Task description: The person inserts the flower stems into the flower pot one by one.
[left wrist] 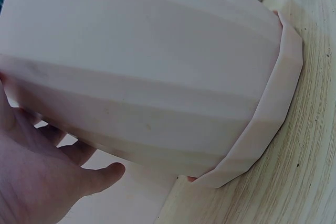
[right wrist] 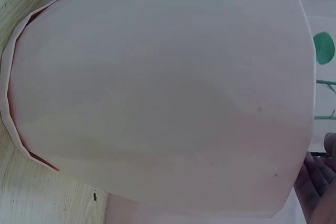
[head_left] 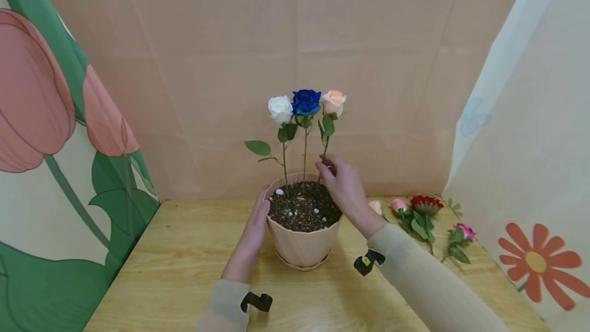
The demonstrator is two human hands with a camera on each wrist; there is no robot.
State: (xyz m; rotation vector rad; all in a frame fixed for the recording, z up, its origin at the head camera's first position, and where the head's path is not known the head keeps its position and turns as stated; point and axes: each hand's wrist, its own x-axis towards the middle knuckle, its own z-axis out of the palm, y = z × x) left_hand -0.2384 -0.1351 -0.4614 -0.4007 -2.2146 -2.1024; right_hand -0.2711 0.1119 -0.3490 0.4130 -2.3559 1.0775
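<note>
A pale pink flowerpot [head_left: 301,245] full of dark soil [head_left: 295,219] stands on its saucer. Three roses rise upright from the soil: a white rose [head_left: 280,109], a blue rose [head_left: 306,102] and a peach rose [head_left: 334,102]. My right hand [head_left: 344,187] pinches the peach rose's stem between thumb and fingers, above the pot's right rim. Against the pot's left side rests my left hand [head_left: 255,224], its fingers extended along the wall. The left wrist view shows that hand [left wrist: 42,171] at the pot's upper side. In the right wrist view, the pot wall [right wrist: 163,93] hides most of the scene.
On the wooden table [head_left: 184,250], to the right, lie a dark red flower [head_left: 426,204], a pink rose [head_left: 400,205], a magenta flower [head_left: 465,230] and a pale rose [head_left: 375,206] partly hidden by my right arm. A pink backdrop [head_left: 221,65] hangs behind the pot.
</note>
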